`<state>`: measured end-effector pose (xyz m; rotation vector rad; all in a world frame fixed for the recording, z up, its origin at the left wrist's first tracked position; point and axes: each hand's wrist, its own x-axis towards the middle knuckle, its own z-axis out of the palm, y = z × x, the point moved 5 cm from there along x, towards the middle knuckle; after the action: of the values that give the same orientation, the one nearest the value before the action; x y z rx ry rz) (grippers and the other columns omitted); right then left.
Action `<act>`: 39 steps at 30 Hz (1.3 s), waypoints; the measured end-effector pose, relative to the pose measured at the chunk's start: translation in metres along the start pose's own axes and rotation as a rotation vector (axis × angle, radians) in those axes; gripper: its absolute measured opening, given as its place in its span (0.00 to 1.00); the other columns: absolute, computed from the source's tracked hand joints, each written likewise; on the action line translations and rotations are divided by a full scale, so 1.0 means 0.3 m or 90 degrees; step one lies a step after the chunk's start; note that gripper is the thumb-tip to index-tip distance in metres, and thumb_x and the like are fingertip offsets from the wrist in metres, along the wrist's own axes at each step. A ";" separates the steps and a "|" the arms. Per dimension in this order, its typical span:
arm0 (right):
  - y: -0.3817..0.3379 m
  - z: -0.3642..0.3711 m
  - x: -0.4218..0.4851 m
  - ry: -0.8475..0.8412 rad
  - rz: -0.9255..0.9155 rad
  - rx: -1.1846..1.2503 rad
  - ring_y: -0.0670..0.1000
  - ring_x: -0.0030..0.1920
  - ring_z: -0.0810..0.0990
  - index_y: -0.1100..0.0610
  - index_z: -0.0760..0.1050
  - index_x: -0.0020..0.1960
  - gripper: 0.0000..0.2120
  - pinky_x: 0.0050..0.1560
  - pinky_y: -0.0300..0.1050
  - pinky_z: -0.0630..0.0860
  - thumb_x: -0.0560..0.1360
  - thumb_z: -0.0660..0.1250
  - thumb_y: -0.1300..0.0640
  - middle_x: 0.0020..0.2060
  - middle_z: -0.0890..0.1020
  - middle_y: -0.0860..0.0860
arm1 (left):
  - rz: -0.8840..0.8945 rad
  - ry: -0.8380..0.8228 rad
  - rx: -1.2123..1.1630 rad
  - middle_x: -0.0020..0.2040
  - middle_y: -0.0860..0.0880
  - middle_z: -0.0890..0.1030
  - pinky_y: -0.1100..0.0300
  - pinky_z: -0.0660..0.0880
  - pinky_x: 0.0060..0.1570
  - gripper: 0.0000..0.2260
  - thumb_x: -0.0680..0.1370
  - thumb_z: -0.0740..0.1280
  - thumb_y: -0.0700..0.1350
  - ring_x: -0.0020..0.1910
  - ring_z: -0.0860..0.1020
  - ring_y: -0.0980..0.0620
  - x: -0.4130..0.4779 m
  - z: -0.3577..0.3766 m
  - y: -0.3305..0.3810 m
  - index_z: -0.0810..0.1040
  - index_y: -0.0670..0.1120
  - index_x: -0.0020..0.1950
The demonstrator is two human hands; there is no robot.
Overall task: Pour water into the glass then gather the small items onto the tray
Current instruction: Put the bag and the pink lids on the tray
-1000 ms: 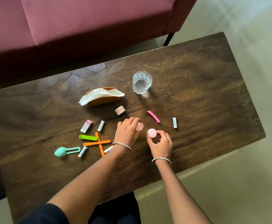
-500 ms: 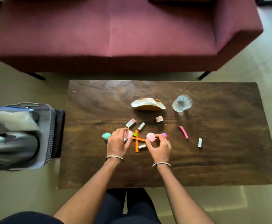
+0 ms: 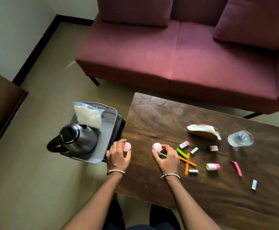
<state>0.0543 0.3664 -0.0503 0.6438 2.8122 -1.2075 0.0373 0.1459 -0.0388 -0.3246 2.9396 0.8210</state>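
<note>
Shift since earlier frame: both hands carried leftward, off the scattered items toward the table's (image 3: 152, 113) left edge.
Left hand (image 3: 118, 157): fingers pinched on a pink disc (image 3: 127, 146).
Right hand (image 3: 166, 156): fingers closed on a second pink disc (image 3: 157, 146).
Tray (image 3: 109, 130): just left of left hand, holding kettle (image 3: 75, 138) and bag (image 3: 89, 116); left hand nearer.
Glass (image 3: 240, 138): far right; water level unclear.
Next, likely: left disc goes left into tray.
</note>
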 end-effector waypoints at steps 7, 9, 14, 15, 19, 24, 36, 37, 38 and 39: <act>-0.250 0.272 -0.119 0.029 0.039 0.014 0.55 0.45 0.82 0.58 0.83 0.50 0.15 0.51 0.53 0.78 0.68 0.79 0.53 0.41 0.85 0.52 | 0.055 -0.015 0.048 0.49 0.48 0.83 0.50 0.73 0.46 0.18 0.66 0.76 0.45 0.47 0.82 0.43 0.149 -0.203 -0.292 0.81 0.48 0.55; -0.299 0.340 -0.133 0.031 0.056 0.003 0.56 0.46 0.81 0.58 0.83 0.51 0.15 0.52 0.52 0.77 0.68 0.79 0.53 0.42 0.85 0.52 | 0.089 -0.033 0.077 0.49 0.48 0.82 0.50 0.73 0.46 0.17 0.68 0.75 0.47 0.47 0.81 0.43 0.194 -0.237 -0.344 0.80 0.48 0.55; -0.399 0.458 -0.108 0.023 0.049 -0.023 0.56 0.48 0.78 0.56 0.83 0.53 0.16 0.52 0.49 0.74 0.69 0.78 0.50 0.44 0.84 0.52 | 0.122 -0.089 0.156 0.53 0.49 0.80 0.52 0.70 0.49 0.15 0.73 0.69 0.50 0.51 0.79 0.45 0.324 -0.244 -0.401 0.77 0.51 0.59; -0.410 0.482 -0.089 0.020 0.043 -0.028 0.56 0.48 0.78 0.56 0.83 0.53 0.16 0.52 0.48 0.73 0.69 0.78 0.50 0.44 0.84 0.52 | 0.127 -0.104 0.166 0.54 0.49 0.79 0.52 0.70 0.50 0.14 0.74 0.68 0.51 0.52 0.79 0.45 0.351 -0.233 -0.404 0.76 0.52 0.59; -0.440 0.554 0.019 0.004 0.036 -0.058 0.56 0.52 0.77 0.55 0.84 0.55 0.18 0.55 0.43 0.69 0.69 0.78 0.48 0.47 0.82 0.53 | 0.098 -0.124 0.175 0.53 0.48 0.75 0.53 0.72 0.52 0.11 0.76 0.68 0.52 0.52 0.77 0.46 0.442 -0.183 -0.389 0.75 0.52 0.57; -0.449 0.643 0.187 -0.005 0.019 -0.068 0.55 0.53 0.75 0.54 0.84 0.56 0.19 0.53 0.40 0.68 0.69 0.78 0.47 0.47 0.79 0.53 | 0.019 -0.144 0.155 0.49 0.48 0.79 0.54 0.75 0.40 0.08 0.77 0.66 0.51 0.47 0.82 0.43 0.559 -0.051 -0.368 0.72 0.53 0.55; -0.349 0.960 0.484 -0.085 -0.118 -0.088 0.58 0.61 0.74 0.52 0.84 0.58 0.18 0.59 0.52 0.76 0.69 0.77 0.51 0.58 0.77 0.56 | -0.112 -0.115 0.171 0.47 0.42 0.84 0.52 0.76 0.41 0.11 0.82 0.58 0.49 0.47 0.83 0.39 0.829 0.278 -0.546 0.71 0.55 0.64; -0.345 0.973 0.493 -0.083 -0.128 -0.103 0.58 0.63 0.74 0.52 0.84 0.58 0.18 0.59 0.53 0.76 0.69 0.77 0.51 0.60 0.77 0.56 | -0.103 -0.105 0.178 0.47 0.42 0.84 0.51 0.77 0.41 0.11 0.82 0.58 0.49 0.46 0.83 0.39 0.842 0.285 -0.552 0.71 0.55 0.64; -0.343 0.987 0.503 -0.082 -0.141 -0.122 0.59 0.64 0.73 0.51 0.84 0.57 0.17 0.59 0.53 0.76 0.68 0.77 0.51 0.61 0.77 0.56 | -0.095 -0.096 0.187 0.47 0.42 0.84 0.51 0.77 0.41 0.11 0.82 0.58 0.49 0.46 0.83 0.39 0.855 0.293 -0.558 0.72 0.54 0.63; -0.345 1.000 0.511 -0.082 -0.156 -0.143 0.60 0.65 0.73 0.51 0.84 0.56 0.17 0.58 0.54 0.76 0.68 0.77 0.51 0.63 0.77 0.57 | -0.093 -0.087 0.195 0.46 0.42 0.84 0.51 0.77 0.40 0.11 0.82 0.58 0.49 0.46 0.83 0.39 0.865 0.298 -0.564 0.73 0.54 0.63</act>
<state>-0.1687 0.1492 -0.2158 0.2078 2.9180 -0.8982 -0.1772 0.0036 -0.2330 -0.4325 2.8134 0.3532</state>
